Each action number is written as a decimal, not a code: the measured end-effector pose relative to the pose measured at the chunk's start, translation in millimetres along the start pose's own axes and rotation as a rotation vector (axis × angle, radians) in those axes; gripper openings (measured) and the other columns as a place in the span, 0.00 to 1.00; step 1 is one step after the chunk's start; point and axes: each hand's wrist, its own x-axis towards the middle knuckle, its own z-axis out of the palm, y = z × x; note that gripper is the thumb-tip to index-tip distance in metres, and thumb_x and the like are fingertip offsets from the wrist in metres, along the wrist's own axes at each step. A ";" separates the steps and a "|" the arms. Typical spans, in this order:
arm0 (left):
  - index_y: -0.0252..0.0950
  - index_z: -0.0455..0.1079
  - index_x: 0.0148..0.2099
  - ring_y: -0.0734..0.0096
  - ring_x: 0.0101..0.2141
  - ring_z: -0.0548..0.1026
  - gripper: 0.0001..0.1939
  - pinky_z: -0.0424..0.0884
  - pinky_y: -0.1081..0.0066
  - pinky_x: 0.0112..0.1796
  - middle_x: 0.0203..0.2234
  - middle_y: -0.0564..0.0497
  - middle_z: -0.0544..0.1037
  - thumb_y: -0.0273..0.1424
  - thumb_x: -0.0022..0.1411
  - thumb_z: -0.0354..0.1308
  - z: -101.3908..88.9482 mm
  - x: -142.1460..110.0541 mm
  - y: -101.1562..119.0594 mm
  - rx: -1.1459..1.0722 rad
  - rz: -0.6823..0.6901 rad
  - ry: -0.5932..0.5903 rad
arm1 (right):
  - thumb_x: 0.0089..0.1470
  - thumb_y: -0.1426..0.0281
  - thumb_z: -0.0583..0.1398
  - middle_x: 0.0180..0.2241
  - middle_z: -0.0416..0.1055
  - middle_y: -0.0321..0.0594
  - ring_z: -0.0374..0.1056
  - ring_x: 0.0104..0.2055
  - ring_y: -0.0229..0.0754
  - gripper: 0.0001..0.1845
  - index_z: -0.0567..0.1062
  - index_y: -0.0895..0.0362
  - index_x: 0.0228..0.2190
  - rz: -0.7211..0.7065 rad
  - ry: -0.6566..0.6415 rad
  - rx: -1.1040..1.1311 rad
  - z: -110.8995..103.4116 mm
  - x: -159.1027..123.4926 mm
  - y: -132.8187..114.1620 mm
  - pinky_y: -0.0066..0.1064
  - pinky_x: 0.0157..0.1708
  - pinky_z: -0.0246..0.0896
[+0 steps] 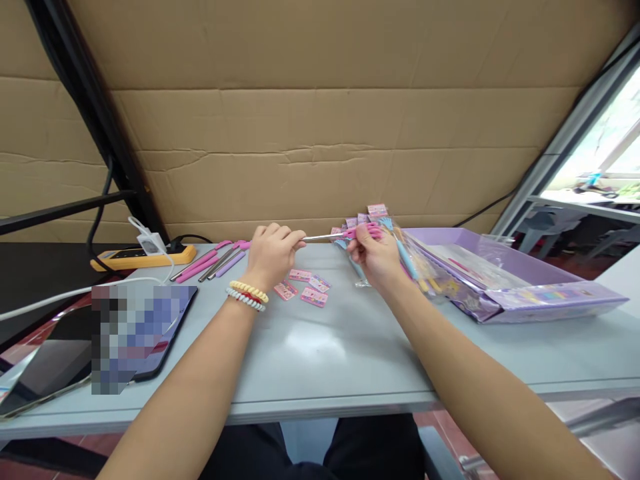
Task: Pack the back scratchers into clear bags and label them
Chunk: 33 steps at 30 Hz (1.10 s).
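Above the grey desk (320, 373), a telescopic back scratcher (320, 238) is held crosswise, pink end clamped by the right hand's (376, 255) fingers, metal shaft by the left hand's (271, 252).

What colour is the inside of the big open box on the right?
The open box is light purple inside, seen best in the head view.

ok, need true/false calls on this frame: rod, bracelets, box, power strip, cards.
1. Left hand and right hand both hold the rod. True.
2. The bracelets are on the right wrist. False: the bracelets are on the left.
3. The box is open. True.
4. The power strip is blue. False: the power strip is yellow-orange.
5. Four loose cards lie by the left hand. True.
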 end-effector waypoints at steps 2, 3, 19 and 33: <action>0.44 0.72 0.42 0.62 0.42 0.67 0.16 0.55 0.60 0.44 0.35 0.48 0.75 0.35 0.66 0.42 -4.5 -0.4 -17.8 0.025 -0.060 0.064 | 0.43 0.55 0.66 0.15 0.64 0.31 0.55 0.12 0.28 0.22 0.65 0.58 0.18 -0.012 0.155 0.079 -16.4 9.6 -13.7 0.22 0.10 0.46; 0.43 0.73 0.41 0.61 0.44 0.67 0.15 0.54 0.58 0.45 0.37 0.47 0.75 0.33 0.66 0.43 -6.8 -1.9 -27.6 0.045 -0.118 0.105 | 0.45 0.56 0.65 0.14 0.63 0.29 0.54 0.12 0.27 0.22 0.63 0.57 0.19 -0.036 0.260 0.135 -26.8 14.5 -21.3 0.21 0.10 0.46; 0.41 0.73 0.40 0.51 0.53 0.57 0.13 0.52 0.50 0.48 0.50 0.43 0.65 0.34 0.63 0.47 10.5 -26.8 -81.6 0.078 -0.506 0.217 | 0.61 0.57 0.49 0.10 0.46 0.26 0.40 0.11 0.26 0.27 0.56 0.57 0.15 -0.009 0.936 0.380 -131.7 25.1 -55.6 0.21 0.10 0.34; 0.38 0.72 0.38 0.58 0.46 0.69 0.12 0.52 0.54 0.47 0.40 0.46 0.77 0.30 0.62 0.47 5.8 -23.1 -83.5 -0.050 -0.393 0.124 | 0.62 0.61 0.48 0.15 0.51 0.27 0.46 0.13 0.27 0.23 0.54 0.57 0.18 -0.025 1.000 0.322 -129.5 26.8 -51.6 0.20 0.12 0.37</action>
